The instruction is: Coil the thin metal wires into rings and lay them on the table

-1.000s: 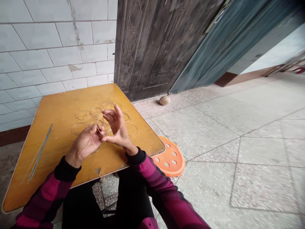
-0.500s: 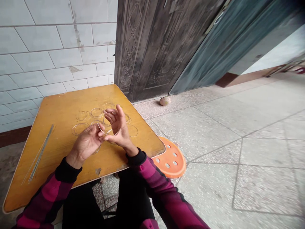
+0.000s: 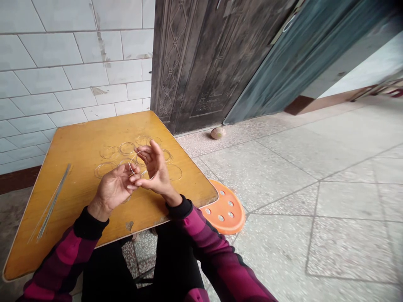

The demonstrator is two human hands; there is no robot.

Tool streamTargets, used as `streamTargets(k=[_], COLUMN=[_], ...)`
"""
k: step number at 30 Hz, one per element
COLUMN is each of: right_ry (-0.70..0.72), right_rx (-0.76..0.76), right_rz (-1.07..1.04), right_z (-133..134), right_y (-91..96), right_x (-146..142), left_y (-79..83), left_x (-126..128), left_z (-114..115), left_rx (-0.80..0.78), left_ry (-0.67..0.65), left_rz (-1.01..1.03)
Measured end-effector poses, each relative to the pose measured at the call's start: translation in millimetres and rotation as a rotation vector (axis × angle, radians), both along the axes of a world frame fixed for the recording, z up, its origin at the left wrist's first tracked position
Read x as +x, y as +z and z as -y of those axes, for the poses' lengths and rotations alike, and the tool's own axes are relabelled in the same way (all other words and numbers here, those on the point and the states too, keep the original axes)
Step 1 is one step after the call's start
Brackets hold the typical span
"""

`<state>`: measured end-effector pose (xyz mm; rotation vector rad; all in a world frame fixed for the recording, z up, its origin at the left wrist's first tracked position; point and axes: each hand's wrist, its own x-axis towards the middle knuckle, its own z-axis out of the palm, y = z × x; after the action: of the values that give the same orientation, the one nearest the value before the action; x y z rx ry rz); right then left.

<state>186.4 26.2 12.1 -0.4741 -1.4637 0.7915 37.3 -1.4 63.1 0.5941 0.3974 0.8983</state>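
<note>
A thin silvery wire (image 3: 130,169), bent into a curve, is held above the table between my two hands. My left hand (image 3: 111,189) pinches it near its lower end, palm turned up. Around the other side of the curve my right hand (image 3: 155,170) is cupped, its thumb against the wire near the left fingertips and its fingers curled over the top. Beneath and behind the hands, several wire rings (image 3: 127,148) lie on the yellow wooden table (image 3: 85,205); my hands partly hide some of them.
On the table's left side lies a bundle of straight wires (image 3: 54,201). An orange stool (image 3: 225,218) stands by the right table corner. A ball-like object (image 3: 218,133) rests on the floor near the dark door (image 3: 201,63). White tiles (image 3: 53,50) cover the wall behind.
The wire has curled into a tighter loop between my hands. My right fingers have shifted slightly left, and the left fingertips have come closer to the right thumb.
</note>
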Motion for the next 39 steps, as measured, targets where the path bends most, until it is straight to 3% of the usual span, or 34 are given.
streamTargets(k=[8, 20, 35, 39], right_ry=[-0.008, -0.076, -0.024, -0.046], right_rx=[0.083, 0.062, 0.100, 0.028], right_rz=[0.007, 0.010, 0.016, 0.041], right_z=[-2, 0, 0, 1], right_y=[-5.6, -5.1, -7.4, -7.0], right_x=[0, 1, 2, 2], left_y=[-6.3, -12.1, -6.8, -5.2], left_x=[7, 7, 7, 4], left_z=[1, -2, -5, -7], left_rx=[0.082, 0.084, 0.085, 0.066], left_ry=[0.088, 0.066, 0.097, 0.089], left_rz=[-0.058, -0.073, -0.050, -0.039])
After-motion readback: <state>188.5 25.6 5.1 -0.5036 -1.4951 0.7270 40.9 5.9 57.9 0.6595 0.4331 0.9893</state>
